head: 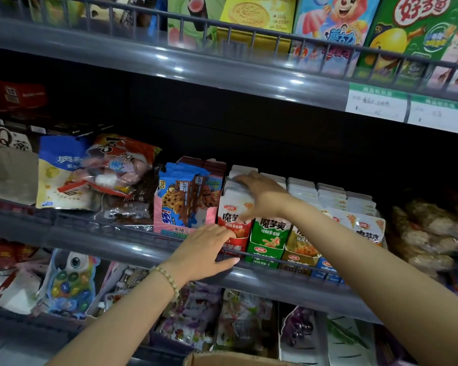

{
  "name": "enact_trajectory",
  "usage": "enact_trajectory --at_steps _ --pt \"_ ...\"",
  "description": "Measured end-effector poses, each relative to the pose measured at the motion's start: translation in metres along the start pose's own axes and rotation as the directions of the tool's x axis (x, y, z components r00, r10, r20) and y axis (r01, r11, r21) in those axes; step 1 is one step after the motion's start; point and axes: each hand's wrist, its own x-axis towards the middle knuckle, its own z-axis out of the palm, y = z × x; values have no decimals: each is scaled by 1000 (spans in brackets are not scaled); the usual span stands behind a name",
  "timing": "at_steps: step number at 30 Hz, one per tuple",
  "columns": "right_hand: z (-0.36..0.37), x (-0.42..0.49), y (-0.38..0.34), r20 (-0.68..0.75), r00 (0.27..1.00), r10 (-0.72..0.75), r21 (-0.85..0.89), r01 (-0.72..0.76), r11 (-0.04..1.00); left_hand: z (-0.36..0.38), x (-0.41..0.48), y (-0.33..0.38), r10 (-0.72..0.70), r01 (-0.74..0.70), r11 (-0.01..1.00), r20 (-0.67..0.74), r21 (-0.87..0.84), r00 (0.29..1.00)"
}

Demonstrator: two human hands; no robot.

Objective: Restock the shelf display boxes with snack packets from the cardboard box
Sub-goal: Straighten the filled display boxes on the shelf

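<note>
At 6 o'clock, on the bottom edge, one corner of the cardboard box (230,360) shows. Above it the left forearm, a bead bracelet (167,277) on its wrist, rises toward 1 o'clock. The left hand (206,250) lies on the shelf edge (262,282), fingers nearly straight and touching the front of the red display box (236,248), holding nothing. The right arm enters from 4 o'clock. The right hand (259,198), at 1 o'clock of the left, curls its fingers over the snack packets (230,204) standing in that box, thumb down their front. Four display boxes show: red, green box (269,244), olive box (300,250), blue box (325,268). Behind them run five rows of white packet tops (302,184).
</note>
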Motion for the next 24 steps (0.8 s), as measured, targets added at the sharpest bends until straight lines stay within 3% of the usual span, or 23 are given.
enact_trajectory --at_steps 6,13,16,20,24 --pt "-3 7 8 29 999 35 43 -37 998 1 -2 -1 -21 14 998 -140 -53 990" --pt "1 4 16 160 980 122 -9 -122 993 -4 5 -1 -20 34 999 -346 33 938" --pt "-10 5 22 189 976 109 16 -114 993 -9 13 -7 -34 64 995 -351 75 936" --pt "-13 6 16 167 984 64 222 -101 970 -9 18 -17 -31 68 993 -345 97 938" --pt "-10 9 17 228 970 82 166 -122 979 -7 18 -20 -45 76 994 -324 84 945"
